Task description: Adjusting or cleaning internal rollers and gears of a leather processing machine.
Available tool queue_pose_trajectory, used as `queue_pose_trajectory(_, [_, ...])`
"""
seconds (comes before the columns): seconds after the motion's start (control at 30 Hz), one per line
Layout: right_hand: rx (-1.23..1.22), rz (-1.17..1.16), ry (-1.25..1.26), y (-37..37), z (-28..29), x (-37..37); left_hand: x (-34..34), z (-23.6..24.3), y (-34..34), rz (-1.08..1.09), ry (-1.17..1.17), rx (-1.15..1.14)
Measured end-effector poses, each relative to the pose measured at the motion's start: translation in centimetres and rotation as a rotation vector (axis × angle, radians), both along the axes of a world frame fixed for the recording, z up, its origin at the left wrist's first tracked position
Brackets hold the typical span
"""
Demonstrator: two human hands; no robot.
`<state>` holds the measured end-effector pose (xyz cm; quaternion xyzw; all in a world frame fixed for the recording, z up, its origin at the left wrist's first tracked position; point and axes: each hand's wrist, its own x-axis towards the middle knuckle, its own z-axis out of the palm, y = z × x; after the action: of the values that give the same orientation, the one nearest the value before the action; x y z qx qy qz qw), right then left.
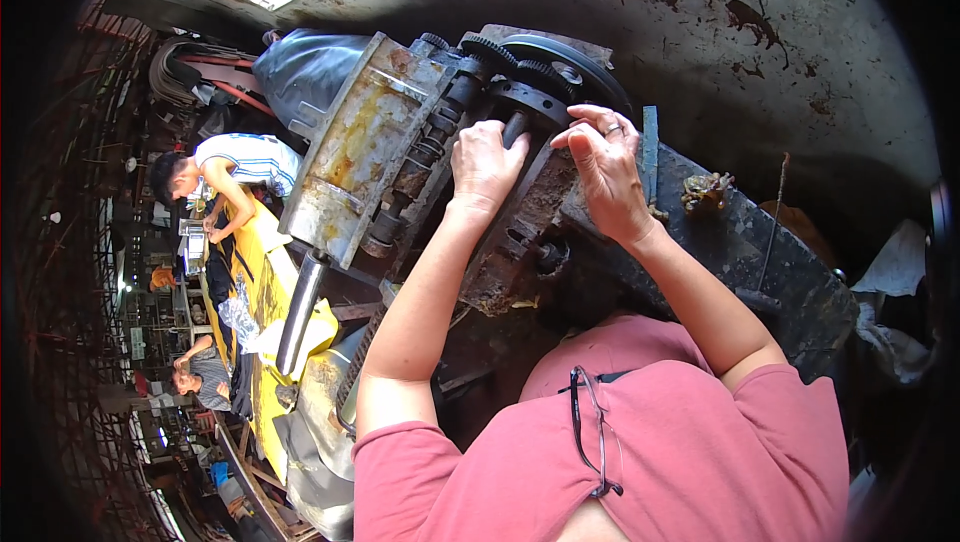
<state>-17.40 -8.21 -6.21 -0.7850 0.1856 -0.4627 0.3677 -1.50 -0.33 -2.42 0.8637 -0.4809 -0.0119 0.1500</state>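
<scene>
Gearbox (pixel 430 157), a rusty, greasy lump of casting with its shafts bared, lies tilted across the dark bench (pixel 790 282), filling the middle of my view and running from about seven o'clock up toward one. My left hand (pixel 487 164) has its grip closed around a short dark handle or shaft end (pixel 516 126) standing just beneath the black toothed gear (pixel 530 97). My right hand (pixel 603 174) sits at three o'clock of the left, fingertips (pixel 578 132) pinched on the rim of that same gear; whether it grips a small part there I cannot tell. A flat blue-grey bar (pixel 650 152) stands just beyond my right knuckles. A ring shows on that hand.

Grease is what worries me: judging by the slick metal, either grip could slide, and my fingers sit close to the meshing teeth, so a sudden turn might nip them. The ring could snag too. At nine o'clock, well apart, two people (pixel 235 177) work beside yellow sheeting (pixel 262 282).
</scene>
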Motion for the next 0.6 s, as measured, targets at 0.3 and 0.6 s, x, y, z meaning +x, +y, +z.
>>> queue_pose_trajectory(0.3, [0.006,0.018,0.010,-0.4,0.5,-0.2,1.4,-1.4,0.4,-0.125,-0.030,-0.120])
queue_pose_trajectory(0.6, [-0.005,0.036,-0.016,-0.9,0.7,-0.2,-0.2,0.3,-1.6,0.021,-0.132,-0.063])
